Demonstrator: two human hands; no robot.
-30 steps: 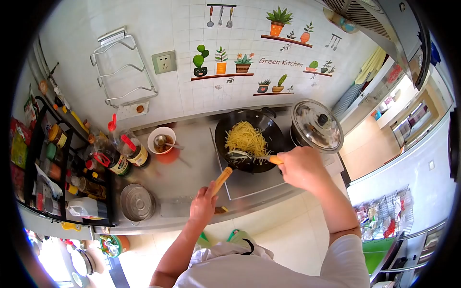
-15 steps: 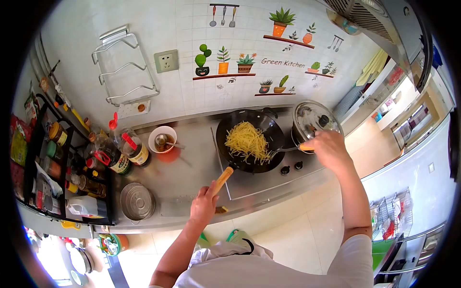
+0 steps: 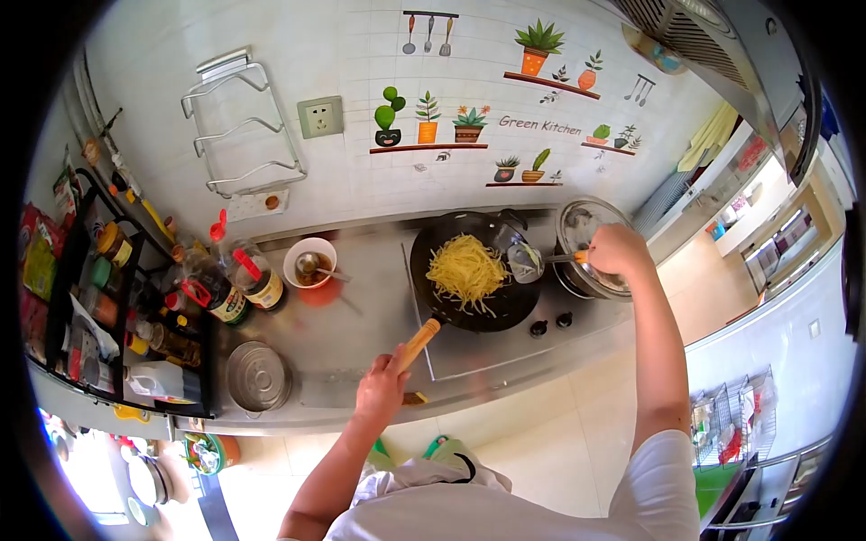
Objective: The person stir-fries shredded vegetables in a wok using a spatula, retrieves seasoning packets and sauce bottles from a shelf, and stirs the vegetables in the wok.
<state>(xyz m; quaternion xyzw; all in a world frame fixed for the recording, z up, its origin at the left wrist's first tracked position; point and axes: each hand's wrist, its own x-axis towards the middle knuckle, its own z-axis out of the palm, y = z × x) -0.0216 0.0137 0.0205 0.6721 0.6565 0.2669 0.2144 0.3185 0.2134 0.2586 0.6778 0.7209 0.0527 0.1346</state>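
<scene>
A black wok [image 3: 487, 311] stands on the stove, with a heap of pale yellow shreds [image 3: 466, 272] in it. My left hand [image 3: 381, 386] is closed around the wok's wooden handle [image 3: 420, 343], at the wok's lower left. To the right, my right hand [image 3: 618, 250] grips the handle of a metal spatula [image 3: 525, 262]. The blade is over the wok's right side, beside the shreds. Behind my right hand is a lidded metal pot [image 3: 580, 217], partly hidden by the hand.
Left of the wok are a bowl with a spoon [image 3: 309, 262], sauce bottles [image 3: 262, 285] and a round metal container [image 3: 259, 377]. A black rack [image 3: 120, 347] of seasonings stands at far left. Two stove knobs [image 3: 538, 329] lie below the wok. A range hood [image 3: 713, 54] hangs upper right.
The spatula has moved from the wok's lower edge to its right side, its blade now raised beside the shreds. My right hand has moved right and up, over the pot. My left hand keeps its grip.
</scene>
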